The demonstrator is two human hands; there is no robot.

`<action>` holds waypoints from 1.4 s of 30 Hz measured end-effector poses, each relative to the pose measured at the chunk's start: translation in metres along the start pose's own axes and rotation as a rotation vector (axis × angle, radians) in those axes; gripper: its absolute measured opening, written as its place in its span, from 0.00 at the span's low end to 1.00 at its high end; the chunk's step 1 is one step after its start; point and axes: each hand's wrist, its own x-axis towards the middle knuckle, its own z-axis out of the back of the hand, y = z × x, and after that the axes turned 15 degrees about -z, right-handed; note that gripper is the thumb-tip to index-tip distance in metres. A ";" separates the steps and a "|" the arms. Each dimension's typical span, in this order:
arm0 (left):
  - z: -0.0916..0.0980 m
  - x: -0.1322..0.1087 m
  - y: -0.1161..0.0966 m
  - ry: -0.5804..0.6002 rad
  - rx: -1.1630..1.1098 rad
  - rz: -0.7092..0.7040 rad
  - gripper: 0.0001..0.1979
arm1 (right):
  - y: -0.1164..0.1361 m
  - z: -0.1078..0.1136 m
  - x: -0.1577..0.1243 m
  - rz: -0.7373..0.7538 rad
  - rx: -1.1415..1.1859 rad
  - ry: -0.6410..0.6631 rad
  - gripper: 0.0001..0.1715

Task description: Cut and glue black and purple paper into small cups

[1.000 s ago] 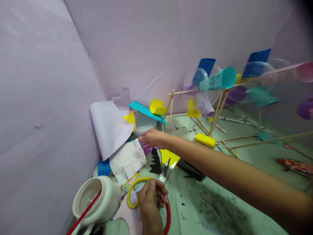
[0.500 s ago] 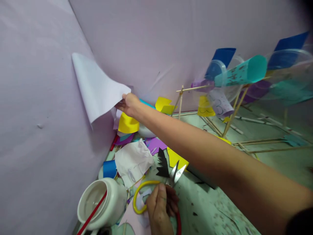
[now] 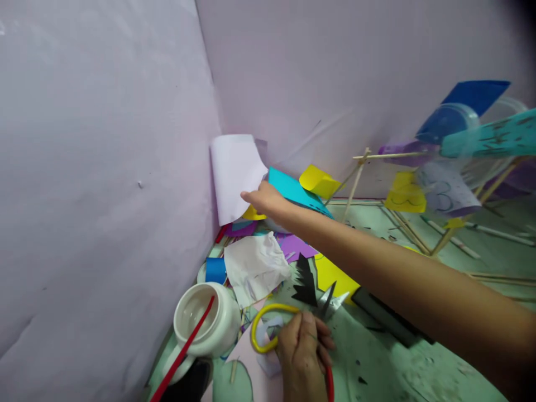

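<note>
My left hand (image 3: 305, 349) is closed around a pair of scissors with yellow and red handles (image 3: 262, 329). The scissor blades stand apart, pointing away from me beside a jagged black paper cutout (image 3: 306, 282). Stretched across from the right, my right hand (image 3: 266, 199) is at the edge of a curled white sheet of paper (image 3: 234, 176). Its thumb lies over the sheet and the other fingers are mostly hidden. The sheet stands against the walls in the corner, above a heap of coloured paper that includes a teal sheet (image 3: 293, 190). A crumpled white piece (image 3: 253, 268) lies nearer me.
A white mug (image 3: 228, 326) with a red stick (image 3: 188, 346) stands at the lower left. Yellow paper (image 3: 335, 273) and a dark flat object (image 3: 389, 315) lie under my right forearm. A stick frame (image 3: 355, 190) bearing paper and plastic pieces occupies the right side.
My right hand has brought the white sheet down and to the right, into the corner against the paper heap. The view has swung left. My left hand still grips the scissors.
</note>
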 end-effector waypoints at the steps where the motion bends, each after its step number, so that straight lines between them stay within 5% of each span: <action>1: 0.000 0.000 0.000 0.006 -0.004 -0.006 0.24 | -0.002 0.002 -0.006 0.008 -0.077 0.011 0.18; 8: 0.003 0.000 0.003 0.067 -0.006 -0.018 0.23 | -0.014 0.019 -0.027 0.076 -0.625 0.158 0.18; 12: 0.005 0.000 0.005 0.091 0.023 -0.040 0.23 | -0.048 -0.003 -0.045 0.210 -0.839 0.325 0.40; 15: 0.006 0.000 0.006 0.088 0.028 -0.034 0.24 | -0.076 -0.022 -0.057 0.373 -0.868 0.214 0.59; 20: 0.006 0.002 0.004 0.095 0.015 -0.003 0.25 | -0.086 -0.004 -0.066 0.473 -0.952 0.285 0.21; 27: 0.003 0.000 0.002 0.095 0.020 -0.026 0.23 | -0.073 0.083 -0.063 0.270 -1.175 0.057 0.19; 32: 0.004 -0.001 0.003 0.099 0.014 -0.028 0.21 | -0.078 0.094 -0.055 0.256 -1.169 0.080 0.16; 35: 0.005 0.000 0.003 0.098 0.012 -0.033 0.21 | -0.076 0.083 -0.058 0.248 -1.114 0.290 0.17; 39: 0.004 0.001 0.003 0.074 0.009 -0.031 0.22 | -0.066 0.073 -0.064 0.164 -0.706 0.840 0.32; 42: 0.003 0.001 0.003 0.062 0.009 -0.037 0.23 | -0.061 0.070 -0.054 0.226 -0.576 0.831 0.20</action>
